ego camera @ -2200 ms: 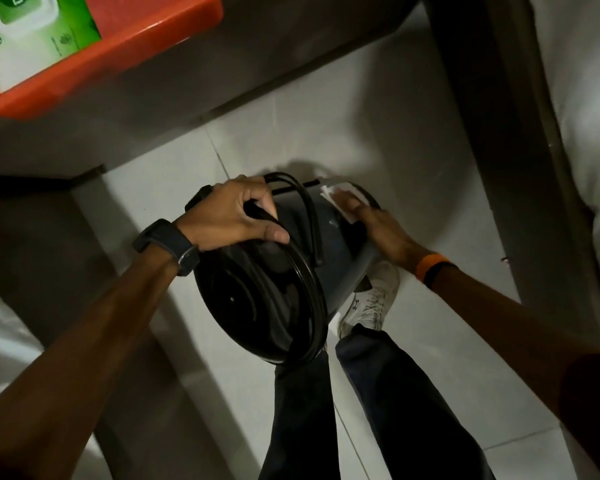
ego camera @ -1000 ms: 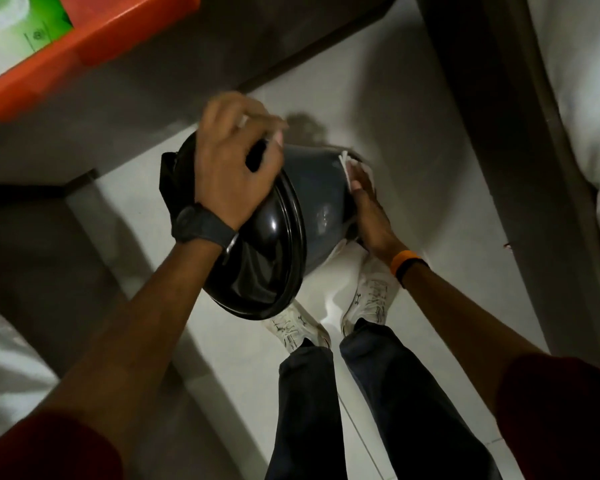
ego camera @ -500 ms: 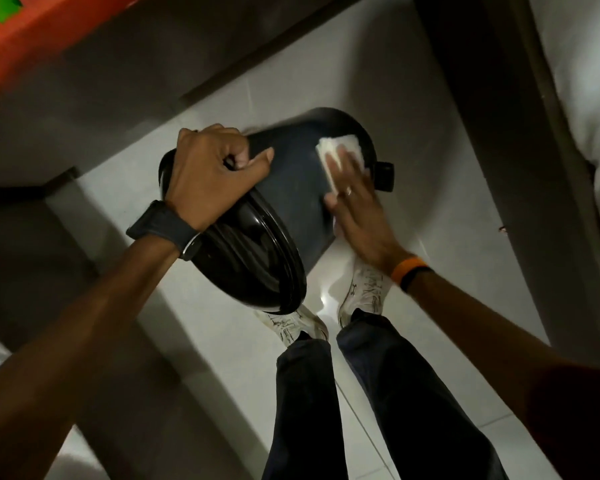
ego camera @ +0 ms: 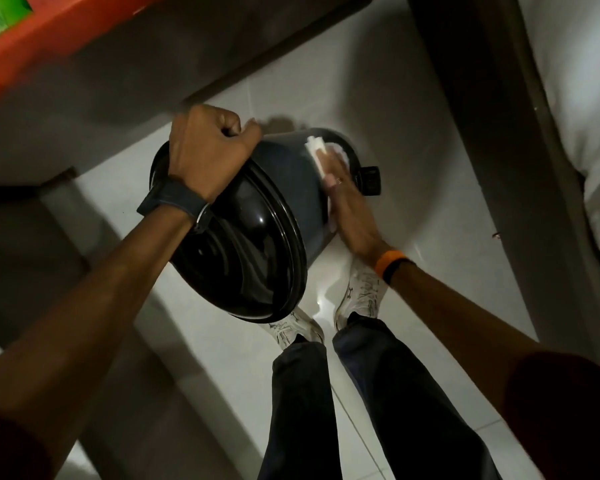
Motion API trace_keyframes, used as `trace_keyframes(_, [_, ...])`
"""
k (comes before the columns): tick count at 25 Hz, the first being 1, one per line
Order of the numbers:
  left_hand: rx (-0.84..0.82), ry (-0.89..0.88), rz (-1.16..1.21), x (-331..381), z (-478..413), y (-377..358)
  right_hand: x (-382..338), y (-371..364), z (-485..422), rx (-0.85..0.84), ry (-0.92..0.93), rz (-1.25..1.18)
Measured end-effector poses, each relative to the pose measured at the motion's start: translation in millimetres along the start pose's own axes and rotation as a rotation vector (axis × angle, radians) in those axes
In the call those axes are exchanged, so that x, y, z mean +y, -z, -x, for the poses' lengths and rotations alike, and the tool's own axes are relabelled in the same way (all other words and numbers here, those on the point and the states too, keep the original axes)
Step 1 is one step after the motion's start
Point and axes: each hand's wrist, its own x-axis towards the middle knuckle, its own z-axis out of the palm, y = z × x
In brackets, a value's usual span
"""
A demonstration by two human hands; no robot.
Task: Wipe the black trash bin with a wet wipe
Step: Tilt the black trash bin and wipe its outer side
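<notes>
Left fingers (ego camera: pixel 222 129) fisted on black trash bin (ego camera: pixel 284 188) rim; right fingers (ego camera: pixel 333 161) flat on wet wipe (ego camera: pixel 314 147)

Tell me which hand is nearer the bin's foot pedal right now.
Right. The right hand presses the wet wipe on the bin wall beside the pedal; the left hand grips the lid end.

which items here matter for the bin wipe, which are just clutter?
In use:
- bin, tilted, held off the floor
- wipe, pressed flat on the bin's side
- left hand, fist closed at the bin's rim
- right hand, flat on the wipe

Just around:
- orange shelf
- green pack on the shelf
- white bedding
</notes>
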Motion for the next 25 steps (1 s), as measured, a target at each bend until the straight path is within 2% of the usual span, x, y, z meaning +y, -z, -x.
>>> trace_keyframes(2, [-0.033, -0.074, -0.076, 11, -4, -5, 8, 14, -27, 0.062, -0.294, -0.125])
trace_keyframes(3, [-0.055, -0.112, -0.11, 16, -6, -7, 7, 11, -29, 0.06, -0.362, -0.209])
trace_keyframes(4, [-0.074, -0.142, -0.139, 20, -9, -7, 0, 4, -23, 0.056, -0.375, -0.284])
trace_keyframes(6, [-0.106, -0.179, -0.176, 24, -14, -5, -13, -15, 3, 0.057, -0.276, -0.406])
trace_keyframes(8, [-0.119, -0.223, -0.204, 21, -14, -2, -16, -24, 19, 0.016, -0.152, -0.426])
trace_keyframes(9, [-0.126, -0.253, -0.205, 17, -11, -1, -12, -19, 13, 0.03, -0.152, -0.407])
trace_keyframes(12, [-0.095, -0.327, -0.194, 6, 1, 0, 4, -1, -33, 0.146, -0.379, -0.251])
trace_keyframes(14, [-0.061, -0.337, -0.202, 0, 1, 2, -3, -2, -42, 0.167, -0.415, -0.242])
trace_keyframes(16, [-0.057, -0.322, -0.223, 1, -2, 8, -20, -21, -19, 0.155, -0.328, -0.356])
trace_keyframes(17, [-0.066, -0.324, -0.234, 3, -4, 11, -32, -33, 3, 0.138, -0.225, -0.396])
trace_keyframes(20, [-0.18, -0.365, -0.303, 13, -7, 10, -35, -44, 25, 0.086, 0.058, -0.343])
trace_keyframes(21, [-0.224, -0.409, -0.374, 20, -7, 3, -26, -40, 11, 0.123, 0.0, -0.313])
trace_keyframes(23, [-0.296, -0.588, -0.599, 33, 0, -21, -4, -27, -20, 0.193, -0.317, -0.31])
trace_keyframes(25, [-0.433, -0.78, -0.786, 41, 22, -51, 10, -18, -29, 0.134, -0.484, -0.25])
